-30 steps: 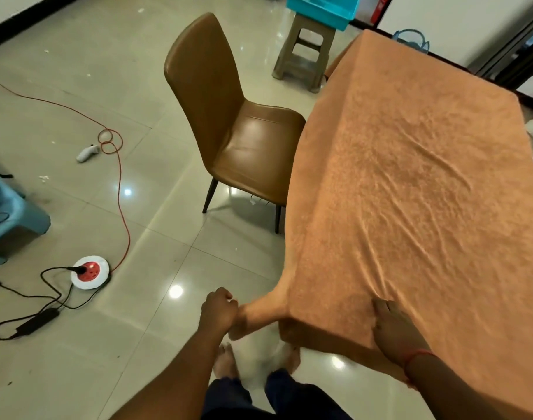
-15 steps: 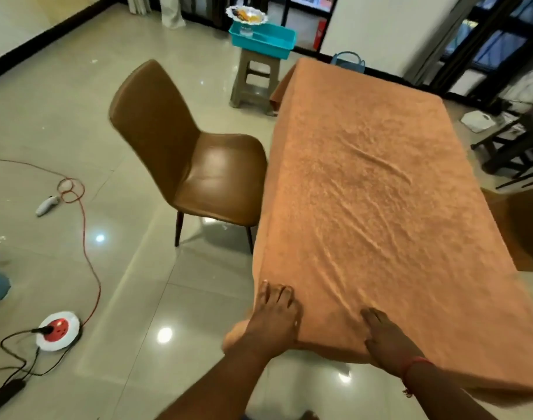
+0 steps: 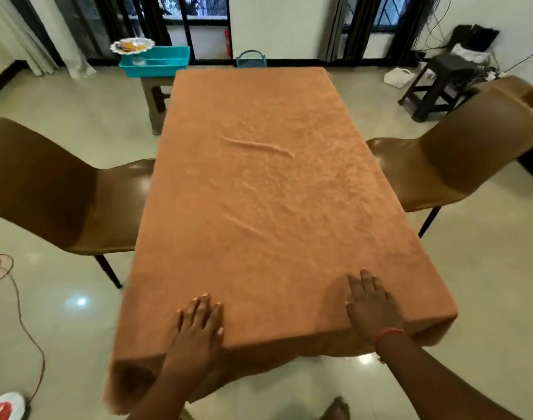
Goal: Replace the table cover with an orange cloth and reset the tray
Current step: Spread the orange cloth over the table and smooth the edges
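Observation:
An orange cloth (image 3: 259, 183) covers the whole table and hangs over its near edge, with a few shallow wrinkles across the middle. My left hand (image 3: 198, 325) lies flat on the cloth at the near edge, fingers spread. My right hand (image 3: 371, 304) also rests flat on the cloth, closer to the near right corner, a red thread on its wrist. Neither hand holds anything. A teal tray (image 3: 156, 62) sits on a stool (image 3: 153, 95) beyond the far left corner, and a white dish with food (image 3: 132, 45) stands in it.
Brown chairs stand on both sides of the table, one on the left (image 3: 56, 189) and one on the right (image 3: 459, 153). A black stool (image 3: 438, 83) stands far right. A red cable (image 3: 17, 298) and a round socket reel (image 3: 4, 407) lie on the tiled floor at left.
My left hand let go of the hanging cloth corner and came up flat onto the table top. My view swung from the table's left side to its near end.

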{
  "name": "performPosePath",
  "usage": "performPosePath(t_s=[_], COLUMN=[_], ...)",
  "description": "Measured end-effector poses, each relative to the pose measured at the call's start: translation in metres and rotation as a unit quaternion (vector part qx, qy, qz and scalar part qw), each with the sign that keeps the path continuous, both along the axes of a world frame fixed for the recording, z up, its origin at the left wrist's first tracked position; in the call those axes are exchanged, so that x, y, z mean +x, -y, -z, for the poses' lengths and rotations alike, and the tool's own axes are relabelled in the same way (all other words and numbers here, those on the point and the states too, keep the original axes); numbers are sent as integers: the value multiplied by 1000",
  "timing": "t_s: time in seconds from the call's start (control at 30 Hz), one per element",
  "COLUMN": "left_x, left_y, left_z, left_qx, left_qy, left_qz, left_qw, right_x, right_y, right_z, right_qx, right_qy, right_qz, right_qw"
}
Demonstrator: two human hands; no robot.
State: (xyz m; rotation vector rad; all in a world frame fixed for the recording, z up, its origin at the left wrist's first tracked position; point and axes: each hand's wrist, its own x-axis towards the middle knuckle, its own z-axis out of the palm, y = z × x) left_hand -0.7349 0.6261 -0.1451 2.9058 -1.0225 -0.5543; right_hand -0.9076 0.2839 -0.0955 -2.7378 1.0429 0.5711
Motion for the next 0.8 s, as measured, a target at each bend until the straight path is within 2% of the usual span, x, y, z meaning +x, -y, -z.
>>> performPosePath(t_s=[0.1, 0.27, 0.43, 0.57, 0.67, 0.8], left_x=[-18, -53, -61, -77, -93, -129], left_y=[-5, 3, 31, 77, 121, 207], left_z=[4, 1, -4, -12, -12, -21], left_qx=[24, 79, 132, 71, 75, 65], left_qy=[-3, -4, -13, 15, -5, -24], left_qz=[-52, -128, -188, -245, -185, -46], left_qw=[998, 989, 973, 967, 980, 997], right_x=[-34, -72, -83, -96, -112, -135], right_y=[37, 50, 51, 69, 89, 131], right_z=[7, 24, 22, 15, 14, 14], right_qx=[26, 58, 75, 99, 108, 89], right_qy=[-9, -28, -22, -3, 11, 27], right_qz=[20, -40, -54, -66, -66, -50], right_qw=[999, 997, 995, 993, 992, 994])
